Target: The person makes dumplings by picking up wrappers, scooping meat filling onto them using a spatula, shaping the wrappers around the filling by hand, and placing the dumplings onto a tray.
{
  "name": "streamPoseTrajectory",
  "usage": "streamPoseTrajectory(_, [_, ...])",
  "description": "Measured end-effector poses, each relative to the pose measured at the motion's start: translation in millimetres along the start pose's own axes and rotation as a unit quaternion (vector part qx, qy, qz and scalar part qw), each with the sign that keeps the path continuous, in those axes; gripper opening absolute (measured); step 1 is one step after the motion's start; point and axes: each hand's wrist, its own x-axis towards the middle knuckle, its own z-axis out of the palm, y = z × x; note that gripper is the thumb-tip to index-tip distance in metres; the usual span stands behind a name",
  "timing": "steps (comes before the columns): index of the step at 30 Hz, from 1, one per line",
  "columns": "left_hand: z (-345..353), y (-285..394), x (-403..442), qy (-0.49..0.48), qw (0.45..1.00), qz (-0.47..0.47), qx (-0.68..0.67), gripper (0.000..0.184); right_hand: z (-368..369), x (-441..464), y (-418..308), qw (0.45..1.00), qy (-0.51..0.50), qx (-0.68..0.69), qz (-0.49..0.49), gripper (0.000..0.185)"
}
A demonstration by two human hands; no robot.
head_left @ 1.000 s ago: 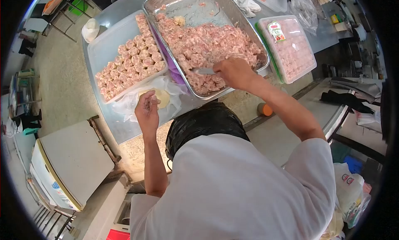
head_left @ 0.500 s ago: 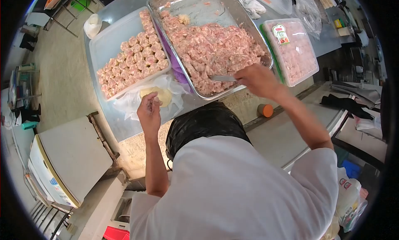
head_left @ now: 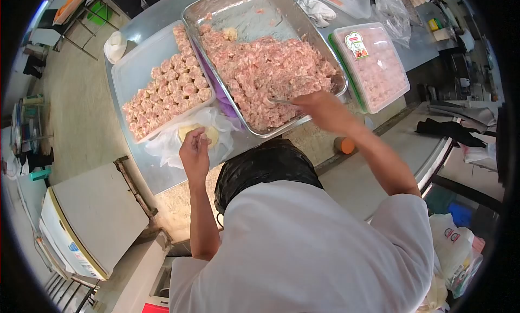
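My right hand (head_left: pixel 323 111) grips a narrow metal blade (head_left: pixel 280 101), its tip at the pink minced meat (head_left: pixel 271 69). The meat fills the near part of a deep metal tray (head_left: pixel 342 88). Closed with curled fingers, my left hand (head_left: pixel 195 153) is over a pale stack of round dough wrappers (head_left: pixel 209 135); whatever it pinches is hidden. Those wrappers rest on a white plastic bag (head_left: pixel 169 146). Left of the tray, rows of open-topped meat dumplings (head_left: pixel 173 88) sit in a clear plastic container (head_left: pixel 130 69).
A lidded box of dumplings (head_left: pixel 374 69) stands right of the tray. Purple cloth (head_left: pixel 227 108) shows between tray and container. A white cloth (head_left: pixel 316 11) and clear plastic (head_left: pixel 391 12) lie at the back of the metal table (head_left: pixel 157 177). An orange-ended cylinder (head_left: pixel 345 145) sits below its edge.
My right hand and the blade have shifted slightly left and up in the view, across the meat. My left hand stays by the wrappers. The whole view has shifted a little.
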Motion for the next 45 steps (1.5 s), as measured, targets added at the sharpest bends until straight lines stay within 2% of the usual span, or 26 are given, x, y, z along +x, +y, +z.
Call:
streamPoseTrajectory(1, [-1,1,0,-0.003,1.0,0.002,0.009,0.022,-10,-5,10,0.999,0.011,0.012,-0.028,0.026])
streamPoseTrajectory(4, [-3,0,1,-0.012,1.0,0.01,0.018,0.023,-47,14,44,0.99,0.104,-0.049,0.077,0.025])
streamPoseTrajectory(7, [-4,-3,5,-0.018,1.0,0.022,0.009,0.023,-24,43,76,0.986,0.162,-0.021,0.035,0.027])
streamPoseTrajectory(8, [-4,2,2,-0.019,0.999,0.025,0.016,0.023,-8,50,74,0.987,0.143,-0.041,0.062,0.03])
streamPoseTrajectory(11, [-5,1,-1,-0.02,0.999,0.024,0.013,0.023,16,33,37,0.99,0.142,0.001,0.004,0.032])
streamPoseTrajectory(14, [1,-9,3,-0.023,0.998,0.053,0.008,0.024,40,6,-1,0.999,0.032,-0.038,-0.013,0.032])
streamPoseTrajectory(15, [1,-11,3,-0.027,0.997,0.067,0.011,0.025,41,-3,-15,0.997,0.028,-0.07,0.009,0.031])
streamPoseTrajectory(17, [-3,-5,4,-0.027,0.998,0.045,0.028,0.022,24,-13,-45,0.989,0.022,-0.135,0.048,0.031])
streamPoseTrajectory(20, [-18,-13,2,-0.007,0.999,0.031,0.038,0.021,-16,-21,-51,0.983,0.038,-0.159,0.087,0.03])
streamPoseTrajectory(23, [-27,-18,4,0.015,0.998,0.037,0.046,0.02,12,-29,-39,0.989,0.034,-0.143,-0.024,0.032])
streamPoseTrajectory(26, [-31,-13,6,0.025,0.998,0.038,0.047,0.02,24,-28,-17,0.984,-0.035,-0.177,-0.013,0.034])
streamPoseTrajectory(29, [-39,-12,1,0.039,0.998,0.031,0.045,0.019,-32,-25,-48,0.979,-0.047,-0.195,0.029,0.034])
streamPoseTrajectory(32, [-39,-21,-1,0.04,0.998,0.025,0.047,0.019,-7,-13,-50,0.979,0.014,-0.199,-0.036,0.025])
streamPoseTrajectory(35, [-31,-19,-1,0.023,0.998,0.032,0.044,0.02,24,3,-36,0.961,-0.061,-0.268,0.024,0.025])
streamPoseTrajectory(38, [-29,-17,-6,0.024,0.998,0.038,0.038,0.019,-22,5,-7,0.956,-0.017,-0.29,0.037,0.024])
streamPoseTrajectory(40, [-34,-20,-8,0.04,0.998,0.037,0.04,0.018,-52,1,6,0.955,-0.001,-0.297,-0.013,0.028])
streamPoseTrajectory(43, [-39,-19,-14,0.087,0.982,0.057,0.156,0.018,-72,7,-26,0.956,0.032,-0.29,-0.038,0.026])
streamPoseTrajectory(45, [-27,-27,-12,0.053,0.968,0.129,0.209,0.02,-56,15,-43,0.962,0.047,-0.266,-0.021,0.021])
